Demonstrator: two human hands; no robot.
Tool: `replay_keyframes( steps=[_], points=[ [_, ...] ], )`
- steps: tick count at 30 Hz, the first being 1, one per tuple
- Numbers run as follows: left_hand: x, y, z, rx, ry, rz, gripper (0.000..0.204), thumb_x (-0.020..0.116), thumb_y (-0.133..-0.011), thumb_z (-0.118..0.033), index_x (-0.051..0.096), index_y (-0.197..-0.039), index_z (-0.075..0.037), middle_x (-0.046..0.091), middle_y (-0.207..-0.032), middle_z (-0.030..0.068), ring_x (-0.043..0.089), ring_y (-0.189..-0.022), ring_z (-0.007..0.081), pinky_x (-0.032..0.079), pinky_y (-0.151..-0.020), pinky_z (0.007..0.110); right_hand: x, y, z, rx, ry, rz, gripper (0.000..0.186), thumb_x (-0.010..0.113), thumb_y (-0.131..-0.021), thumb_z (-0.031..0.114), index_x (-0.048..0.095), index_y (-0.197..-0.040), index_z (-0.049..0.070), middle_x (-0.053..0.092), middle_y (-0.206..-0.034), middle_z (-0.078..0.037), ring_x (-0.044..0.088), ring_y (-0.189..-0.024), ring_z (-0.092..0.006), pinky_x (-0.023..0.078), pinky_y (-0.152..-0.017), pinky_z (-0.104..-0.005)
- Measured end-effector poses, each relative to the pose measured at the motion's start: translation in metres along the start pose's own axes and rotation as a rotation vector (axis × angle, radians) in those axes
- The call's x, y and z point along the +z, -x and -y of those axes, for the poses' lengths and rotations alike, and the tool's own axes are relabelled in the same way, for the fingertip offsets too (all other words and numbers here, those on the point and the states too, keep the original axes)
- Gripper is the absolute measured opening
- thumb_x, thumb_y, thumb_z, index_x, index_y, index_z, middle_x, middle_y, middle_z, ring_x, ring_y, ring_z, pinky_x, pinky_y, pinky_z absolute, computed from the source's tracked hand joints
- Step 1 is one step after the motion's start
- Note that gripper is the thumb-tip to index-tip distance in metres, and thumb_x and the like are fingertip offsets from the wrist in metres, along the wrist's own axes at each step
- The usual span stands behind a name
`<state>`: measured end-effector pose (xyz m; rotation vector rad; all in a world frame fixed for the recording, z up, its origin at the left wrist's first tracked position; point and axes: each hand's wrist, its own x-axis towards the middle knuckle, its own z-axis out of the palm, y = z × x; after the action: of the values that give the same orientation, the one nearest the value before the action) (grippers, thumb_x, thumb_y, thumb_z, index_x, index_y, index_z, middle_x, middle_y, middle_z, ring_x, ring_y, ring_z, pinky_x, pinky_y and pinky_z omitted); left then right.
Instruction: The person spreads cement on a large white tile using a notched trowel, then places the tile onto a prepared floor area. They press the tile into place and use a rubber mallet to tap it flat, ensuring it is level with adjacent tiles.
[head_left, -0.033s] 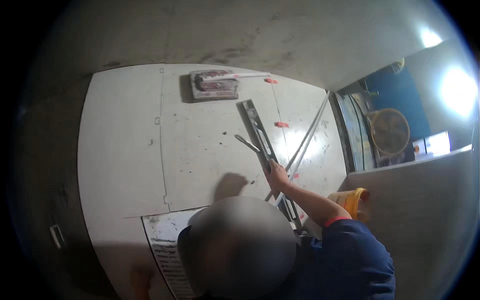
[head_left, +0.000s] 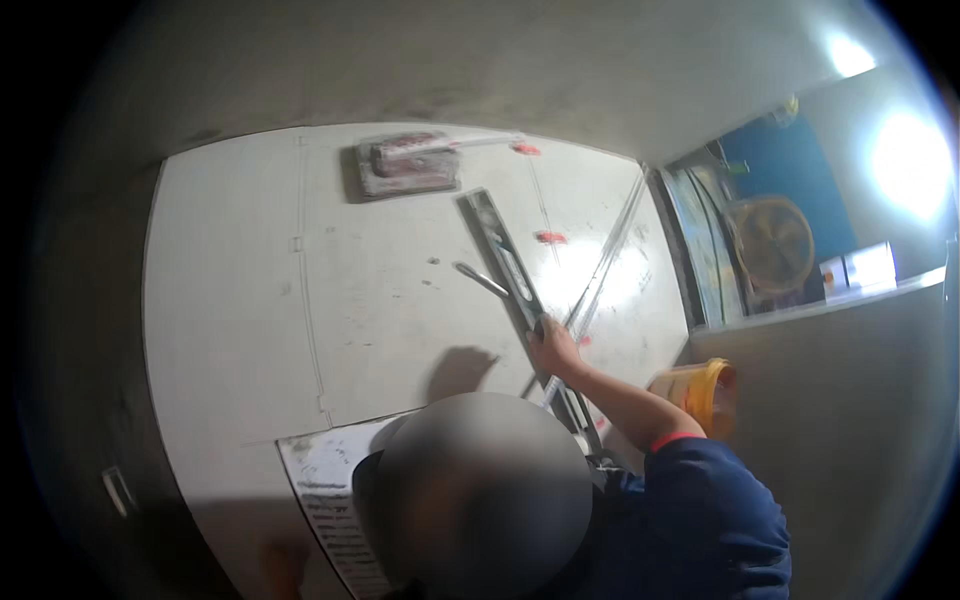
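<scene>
My right hand [head_left: 555,350] is closed around the middle of a long spirit level [head_left: 505,255], which lies slantwise over white tiles [head_left: 390,320]. Under or beside its lower half, a long thin metal bar [head_left: 612,258] crosses at an angle. A short, slim metal tool [head_left: 480,278] lies against the level's left side. At the lower left, a dim reddish-brown shape looks like my left hand [head_left: 285,568]; shadow and blur hide its fingers. A rounded blurred shape at the bottom centre covers the level's near surroundings.
Farther off rests a grey and dull-red block-like tool [head_left: 412,170] with a pale handle. Several red clips [head_left: 551,238] sit along a tile joint. A yellow-rimmed bucket [head_left: 712,395] stands by the right wall. Beyond an opening is a round fan [head_left: 770,245]. A dark-streaked white panel [head_left: 318,455] lies near left.
The whole scene has slid slightly left in view, with some blur. My right hand keeps its hold on the spirit level, which lies at about the same slant.
</scene>
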<state>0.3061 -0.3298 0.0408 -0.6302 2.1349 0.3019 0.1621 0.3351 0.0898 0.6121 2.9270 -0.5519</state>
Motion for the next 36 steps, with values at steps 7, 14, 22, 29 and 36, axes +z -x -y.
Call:
replay_keyframes(
  steps=[7, 14, 22, 29, 36],
  points=[
    [-0.012, -0.007, -0.031, 0.027, -0.121, 0.024, 0.061, 0.076, -0.078, -0.041, 0.062, -0.118, 0.003, 0.064, -0.114, 0.0223, 0.062, -0.107, 0.0339, 0.049, -0.090, 0.043, -0.101, 0.112, -0.187, 0.764, 0.226, -0.109, 0.036, 0.049, -0.098, 0.034, 0.061, -0.108, 0.002, 0.064, -0.105, -0.026, 0.060, -0.100, -0.0434, 0.046, -0.088, -0.0494],
    [-0.020, -0.008, -0.066, 0.060, -0.272, 0.100, 0.062, 0.076, -0.079, -0.042, 0.062, -0.119, 0.004, 0.065, -0.114, 0.0226, 0.062, -0.107, 0.0341, 0.049, -0.089, 0.043, -0.096, 0.275, -0.305, 1.094, 0.185, 0.118, 0.041, 0.059, -0.089, 0.029, 0.061, -0.122, 0.005, 0.064, -0.115, -0.025, 0.063, -0.107, -0.0383, 0.049, -0.088, -0.0464],
    [-0.039, 0.040, -0.017, -0.021, -0.236, 0.164, 0.064, 0.076, -0.079, -0.043, 0.061, -0.120, 0.004, 0.065, -0.114, 0.0230, 0.063, -0.106, 0.0344, 0.049, -0.089, 0.044, 0.031, 0.312, -0.169, 0.618, -0.271, 0.905, 0.048, 0.074, -0.077, 0.040, 0.069, -0.110, 0.006, 0.067, -0.114, -0.019, 0.064, -0.105, -0.0339, 0.050, -0.089, -0.0407],
    [-0.073, 0.031, -0.018, 0.012, -0.163, 0.193, 0.065, 0.076, -0.079, -0.044, 0.061, -0.121, 0.004, 0.065, -0.114, 0.0233, 0.063, -0.105, 0.0346, 0.049, -0.088, 0.044, 0.021, 0.318, -0.226, 0.229, 0.045, 0.889, 0.037, 0.063, -0.086, 0.039, 0.067, -0.097, 0.004, 0.067, -0.094, -0.019, 0.064, -0.091, -0.0395, 0.049, -0.078, -0.0453],
    [-0.089, -0.047, -0.053, 0.248, 0.041, -0.490, 0.075, 0.073, -0.081, -0.044, 0.048, -0.131, 0.007, 0.050, -0.130, 0.0276, 0.048, -0.123, 0.0424, 0.042, -0.101, 0.049, -0.112, 0.181, -0.099, -0.082, 0.188, 0.734, 0.039, 0.064, -0.085, 0.038, 0.064, -0.075, 0.000, 0.063, -0.071, -0.023, 0.063, -0.071, -0.0432, 0.050, -0.064, -0.0492]
  ],
)
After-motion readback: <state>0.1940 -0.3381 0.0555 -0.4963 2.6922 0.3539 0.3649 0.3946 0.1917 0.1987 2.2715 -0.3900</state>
